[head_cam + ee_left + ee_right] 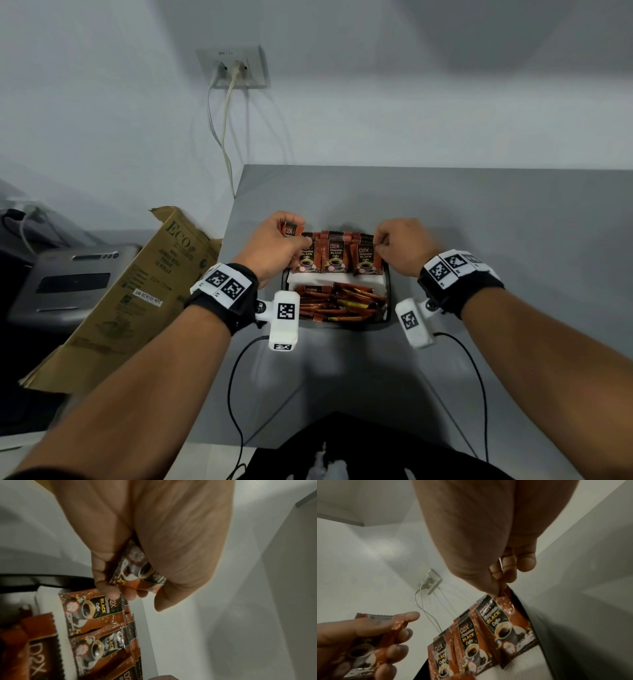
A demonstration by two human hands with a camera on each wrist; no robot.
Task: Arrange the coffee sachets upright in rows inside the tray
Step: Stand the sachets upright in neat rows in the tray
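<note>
A black tray [387,294] sits on the grey table, lined with white paper. Brown D2X black coffee sachets [335,258] stand upright in rows in its far half. My left hand [281,245] holds a few loose sachets [137,573] above the tray's far left corner; they also show as held sachets [359,651] in the right wrist view. My right hand [394,246] pinches the top corner of the rightmost upright sachet [505,620] at the tray's right side. Orange stick sachets [339,303] lie heaped in the near half.
A cardboard box [130,301] leans at the table's left edge, beside a grey appliance [72,281]. A wall socket [236,66] with white cables hangs behind the table. Black wrist-camera cables [236,394] trail over the near table.
</note>
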